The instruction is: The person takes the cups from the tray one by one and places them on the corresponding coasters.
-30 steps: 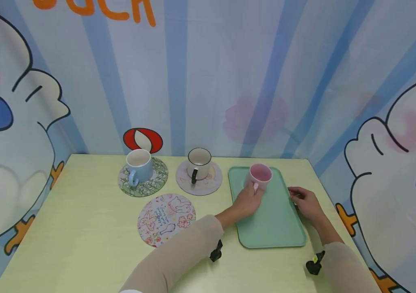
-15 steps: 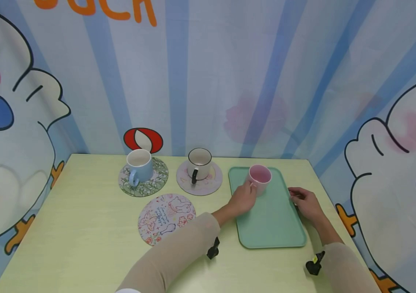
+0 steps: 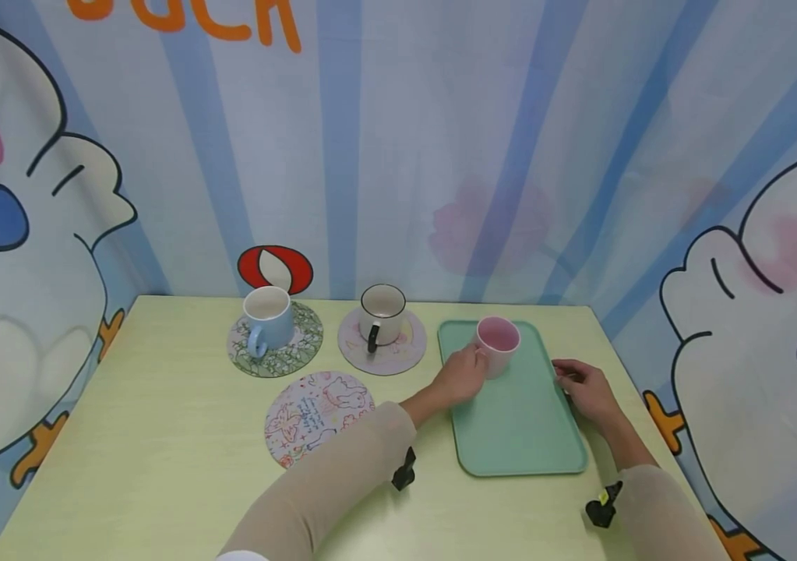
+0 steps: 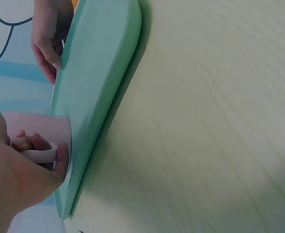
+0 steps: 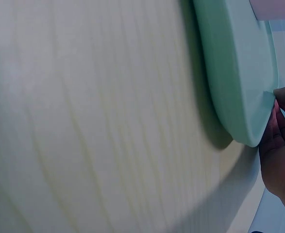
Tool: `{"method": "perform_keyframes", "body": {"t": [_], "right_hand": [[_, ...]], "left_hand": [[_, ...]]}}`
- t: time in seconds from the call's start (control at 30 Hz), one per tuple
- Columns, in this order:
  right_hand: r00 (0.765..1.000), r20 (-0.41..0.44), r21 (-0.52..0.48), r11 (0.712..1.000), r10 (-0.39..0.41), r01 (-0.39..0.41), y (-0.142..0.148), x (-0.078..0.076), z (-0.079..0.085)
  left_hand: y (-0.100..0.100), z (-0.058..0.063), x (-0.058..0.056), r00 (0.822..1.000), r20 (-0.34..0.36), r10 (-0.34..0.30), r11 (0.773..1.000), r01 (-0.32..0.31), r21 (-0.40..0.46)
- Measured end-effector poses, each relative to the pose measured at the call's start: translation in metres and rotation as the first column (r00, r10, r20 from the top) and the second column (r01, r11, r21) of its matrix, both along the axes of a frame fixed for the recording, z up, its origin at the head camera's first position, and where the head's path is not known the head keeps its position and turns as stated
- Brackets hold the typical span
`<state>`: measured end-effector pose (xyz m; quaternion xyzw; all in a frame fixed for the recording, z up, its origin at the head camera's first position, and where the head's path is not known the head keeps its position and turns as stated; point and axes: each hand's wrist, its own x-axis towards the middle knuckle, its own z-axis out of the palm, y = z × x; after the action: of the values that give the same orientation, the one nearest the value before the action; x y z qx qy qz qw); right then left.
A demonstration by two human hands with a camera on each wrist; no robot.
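Note:
A pink mug [image 3: 500, 340] stands upright on the green tray [image 3: 520, 436], near its far end. My left hand [image 3: 461, 375] reaches over the tray's left rim and grips the mug's handle. In the left wrist view, curled fingers of the left hand [image 4: 28, 174] wrap the handle of the mug [image 4: 40, 124]. At the tray's right side is my right hand [image 3: 586, 389]. The right wrist view has the right hand [image 5: 280, 165] pinching the rim of the tray [image 5: 249, 73], thumb on top and the other fingers along the outer side.
Left of the tray, a white mug [image 3: 382, 315] with a black handle stands on a lilac round mat [image 3: 405, 354]. Further left, a light blue mug [image 3: 270, 323] sits on a green patterned mat [image 3: 310, 339]. A floral round mat [image 3: 310, 409] lies nearer, partly under my left sleeve.
My left hand has shifted left and slightly toward me, turning the pink mug so its handle points more to the left. The right hand and the tray have stayed put.

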<state>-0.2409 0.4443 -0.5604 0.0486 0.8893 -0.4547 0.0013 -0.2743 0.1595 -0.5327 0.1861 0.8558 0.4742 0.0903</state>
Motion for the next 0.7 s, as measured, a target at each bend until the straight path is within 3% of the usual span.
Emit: {"method": "perform_keyframes", "body": {"t": [0.47,0.7], "right_hand": [[1.000,-0.009,-0.001,1.000,0.002,-0.002,0.0023,-0.0009,-0.0009],[1.000,-0.008,-0.002,1.000,0.003,-0.003,0.0017,-0.0010,0.0011]], "left_hand": [[-0.0065,-0.0018,-0.0022,0.998,-0.055,-0.024,0.999,0.025,0.021],[-0.0071,-0.0004,0.0022,0.996,-0.074,-0.045,0.998,0.048,0.029]]}}
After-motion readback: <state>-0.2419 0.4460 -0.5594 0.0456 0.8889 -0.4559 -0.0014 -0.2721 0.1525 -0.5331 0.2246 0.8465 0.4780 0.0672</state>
